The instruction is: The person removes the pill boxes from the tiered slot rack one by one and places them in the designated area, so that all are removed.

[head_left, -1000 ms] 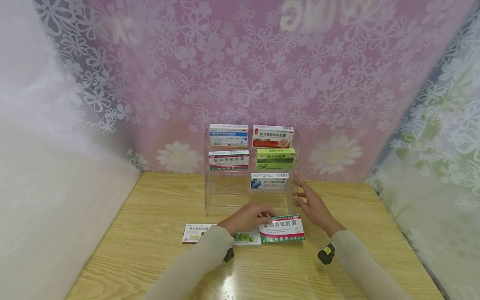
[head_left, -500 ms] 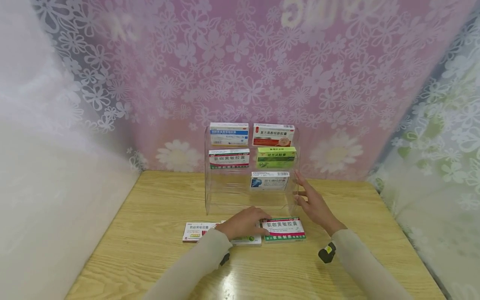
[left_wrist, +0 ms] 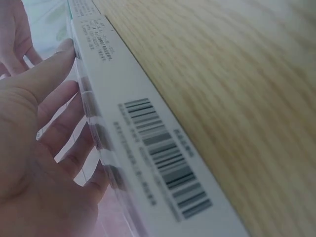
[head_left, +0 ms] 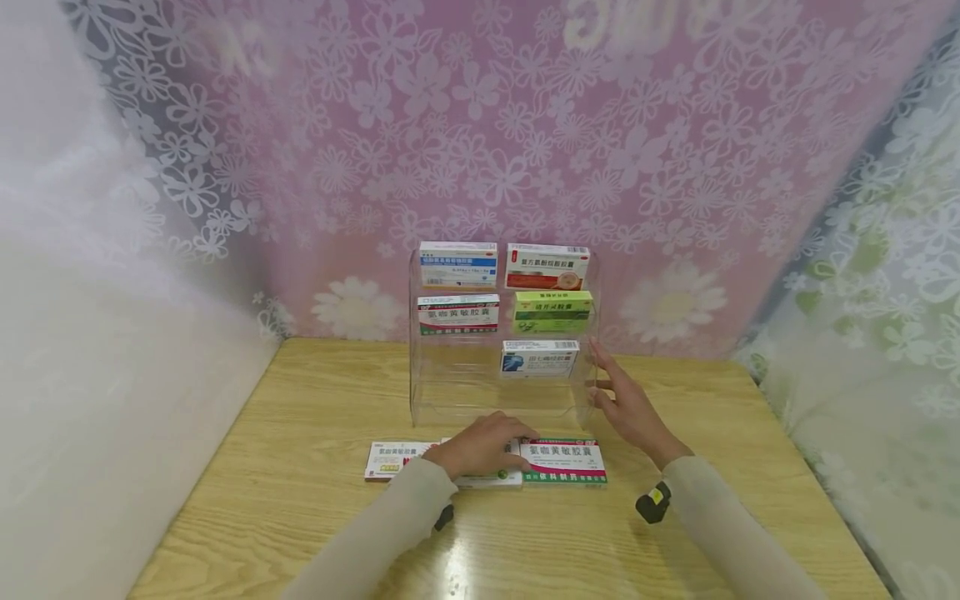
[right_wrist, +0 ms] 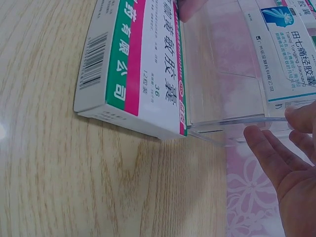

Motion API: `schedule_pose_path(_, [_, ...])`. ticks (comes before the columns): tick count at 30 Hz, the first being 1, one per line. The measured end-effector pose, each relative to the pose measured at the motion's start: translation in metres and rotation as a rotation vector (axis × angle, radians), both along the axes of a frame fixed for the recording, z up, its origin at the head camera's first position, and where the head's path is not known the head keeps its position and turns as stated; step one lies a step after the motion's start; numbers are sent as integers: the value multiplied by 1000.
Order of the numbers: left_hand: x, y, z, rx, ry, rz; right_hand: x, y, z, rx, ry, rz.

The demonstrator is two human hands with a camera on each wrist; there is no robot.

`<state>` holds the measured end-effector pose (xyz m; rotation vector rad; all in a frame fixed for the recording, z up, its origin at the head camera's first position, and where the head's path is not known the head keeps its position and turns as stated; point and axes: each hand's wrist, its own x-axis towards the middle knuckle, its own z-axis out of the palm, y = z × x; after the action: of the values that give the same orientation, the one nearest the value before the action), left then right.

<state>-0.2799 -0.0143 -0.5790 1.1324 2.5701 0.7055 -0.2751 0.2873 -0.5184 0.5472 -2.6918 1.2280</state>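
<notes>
My left hand (head_left: 480, 446) lies over a white medicine box (head_left: 487, 482) in the table-top row, hiding much of it. Its fingertips reach the left end of a green, white and magenta medicine box (head_left: 566, 460), which lies flat. In the left wrist view the thumb touches the edge of a white box (left_wrist: 113, 84) with a barcode, the other fingers spread loosely. My right hand (head_left: 633, 417) holds the right side of a clear display rack (head_left: 453, 400). In the right wrist view, thumb and fingers (right_wrist: 269, 153) sit on either side of its panel edge.
Another white box (head_left: 393, 460) lies at the row's left end. On the rack's tiers stand a blue-white box (head_left: 458, 267), a red-white box (head_left: 547, 268), a green-red one (head_left: 458, 315), a green one (head_left: 552, 312) and a white one (head_left: 540, 360). Floral curtains (head_left: 487, 150) hang behind.
The green, white and magenta box, tilted in the left hand earlier, now lies flat against the middle box after sliding slightly left. The left hand moved a little left; the right hand stayed at the rack.
</notes>
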Motion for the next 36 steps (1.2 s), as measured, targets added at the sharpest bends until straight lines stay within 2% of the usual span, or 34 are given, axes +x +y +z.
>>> schedule_pose_path(8, [4,-3,13,-12,-32,14,-1,0,1,1,-18,-1])
schedule_pose_path(14, [12,2,24,-29,1,46,-2,1,1,-5,-10,-3])
schedule_pose_path(19, [14,4,25,-46,10,66,-3,1,0,-15,-21,3])
schedule_pose_path(22, [11,3,23,-46,-3,60,-2,0,0,-13,-26,-1])
schedule_pose_path(25, [8,1,23,-4,-39,61,-2,0,0,-8,-23,-4])
schedule_pose_path(28, [3,-3,32,114,-70,90,-2,0,0,-6,-15,-1])
schedule_pose_path(31, [-2,-7,54,245,-24,155,-2,0,-1,-3,-11,0])
schedule_pose_path(33, [-7,-9,67,305,66,212,-1,0,-1,0,-8,0])
schedule_pose_path(36, [-16,-10,83,369,243,275,-1,0,-2,1,-3,2])
